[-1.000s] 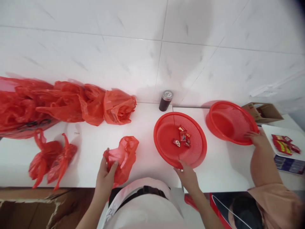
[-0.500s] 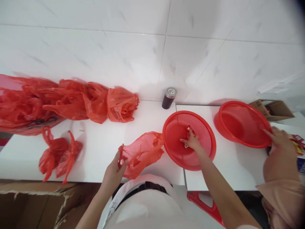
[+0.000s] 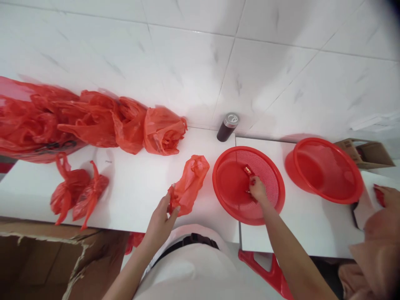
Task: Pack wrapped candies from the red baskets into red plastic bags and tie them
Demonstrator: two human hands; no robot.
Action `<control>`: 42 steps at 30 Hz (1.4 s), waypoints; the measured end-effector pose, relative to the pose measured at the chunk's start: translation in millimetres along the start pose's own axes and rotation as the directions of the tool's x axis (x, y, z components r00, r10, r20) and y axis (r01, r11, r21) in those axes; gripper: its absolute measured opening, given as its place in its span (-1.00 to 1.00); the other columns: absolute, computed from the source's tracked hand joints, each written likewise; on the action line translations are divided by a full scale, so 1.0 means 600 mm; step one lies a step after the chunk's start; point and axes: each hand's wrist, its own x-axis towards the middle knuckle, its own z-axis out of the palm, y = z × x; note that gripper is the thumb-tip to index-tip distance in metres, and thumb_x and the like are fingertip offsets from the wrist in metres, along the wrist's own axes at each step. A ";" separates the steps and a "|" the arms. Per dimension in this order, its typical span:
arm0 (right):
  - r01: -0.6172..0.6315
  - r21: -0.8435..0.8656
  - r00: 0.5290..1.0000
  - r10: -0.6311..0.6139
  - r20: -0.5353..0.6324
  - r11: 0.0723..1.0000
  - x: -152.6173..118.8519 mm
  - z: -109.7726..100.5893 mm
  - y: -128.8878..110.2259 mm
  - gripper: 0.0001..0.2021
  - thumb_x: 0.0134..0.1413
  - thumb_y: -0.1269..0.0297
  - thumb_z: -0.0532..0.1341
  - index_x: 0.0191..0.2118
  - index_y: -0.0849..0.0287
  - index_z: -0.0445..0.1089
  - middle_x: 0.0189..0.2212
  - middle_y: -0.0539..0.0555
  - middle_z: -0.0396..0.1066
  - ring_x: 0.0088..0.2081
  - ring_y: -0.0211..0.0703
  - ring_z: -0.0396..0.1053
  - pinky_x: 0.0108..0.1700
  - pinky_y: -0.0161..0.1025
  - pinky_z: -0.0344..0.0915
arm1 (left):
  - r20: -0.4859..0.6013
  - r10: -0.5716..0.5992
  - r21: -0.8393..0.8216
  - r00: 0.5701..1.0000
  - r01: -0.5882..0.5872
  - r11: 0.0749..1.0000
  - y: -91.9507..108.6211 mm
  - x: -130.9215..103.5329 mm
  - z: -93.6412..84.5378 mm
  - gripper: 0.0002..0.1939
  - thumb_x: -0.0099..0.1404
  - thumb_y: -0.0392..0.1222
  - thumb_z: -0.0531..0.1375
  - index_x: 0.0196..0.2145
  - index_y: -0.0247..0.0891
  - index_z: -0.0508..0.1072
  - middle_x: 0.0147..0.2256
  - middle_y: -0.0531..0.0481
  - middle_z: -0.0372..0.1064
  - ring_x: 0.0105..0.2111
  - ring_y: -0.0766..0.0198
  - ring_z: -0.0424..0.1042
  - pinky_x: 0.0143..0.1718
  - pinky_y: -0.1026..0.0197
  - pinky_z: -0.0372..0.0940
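Note:
My left hand [image 3: 167, 212] is closed on the edge of a thin red plastic bag [image 3: 190, 183], which stretches up and to the right over the white table. My right hand [image 3: 258, 189] reaches inside a round red mesh basket [image 3: 225, 183], its fingers drawn together; what they hold is mostly hidden beneath them. Just above those fingertips lies a small red packet [image 3: 248, 170] with gold print. The rest of the basket's inside shows bare red plastic.
Full red bags [image 3: 164, 131] line the wall at left, with two small knotted bags [image 3: 70, 196] in front. A dark tumbler [image 3: 227, 127] stands behind. At right are another red basket [image 3: 331, 171], a cardboard box [image 3: 373, 154] and another person's hand [image 3: 392, 200].
My left hand has moved right and the bag is narrower and more upright. My right hand's spread fingers have closed. The other person's hand has left the right basket's rim.

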 end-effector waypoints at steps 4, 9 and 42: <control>-0.057 0.321 0.994 0.023 0.108 0.945 -0.035 -0.022 -0.039 -0.74 -0.11 0.26 0.22 -0.24 0.06 0.20 -0.37 0.04 0.37 -0.41 -0.12 0.41 -0.54 -0.30 0.26 | 0.017 0.027 0.042 0.999 -0.028 0.999 -0.013 -0.004 0.004 -0.35 0.36 -0.09 0.05 0.33 0.02 -0.09 -0.10 -0.06 0.38 -0.33 0.27 0.39 -0.31 0.21 0.29; -0.100 0.668 0.936 -0.158 0.314 0.737 -0.126 0.001 -0.134 -0.71 -0.16 0.27 0.33 -0.30 0.03 0.23 -0.26 -0.03 0.37 -0.28 -0.20 0.41 -0.29 -0.27 0.36 | 0.036 0.059 0.054 0.998 -0.060 0.997 -0.011 -0.003 0.014 -0.39 0.35 -0.11 0.06 0.31 0.00 -0.02 -0.02 -0.09 0.36 -0.29 0.25 0.40 -0.30 0.20 0.29; 0.122 0.692 0.978 -0.206 0.039 0.712 -0.251 0.207 -0.192 -0.77 -0.04 0.35 0.21 -0.23 0.04 0.20 -0.29 -0.05 0.29 -0.29 -0.24 0.32 -0.22 -0.29 0.29 | -0.139 -0.097 -0.099 0.986 0.083 0.992 -0.040 -0.022 0.012 -0.23 0.30 -0.13 0.11 0.35 0.03 -0.18 -0.03 -0.09 0.25 -0.40 0.35 0.27 -0.31 0.18 0.30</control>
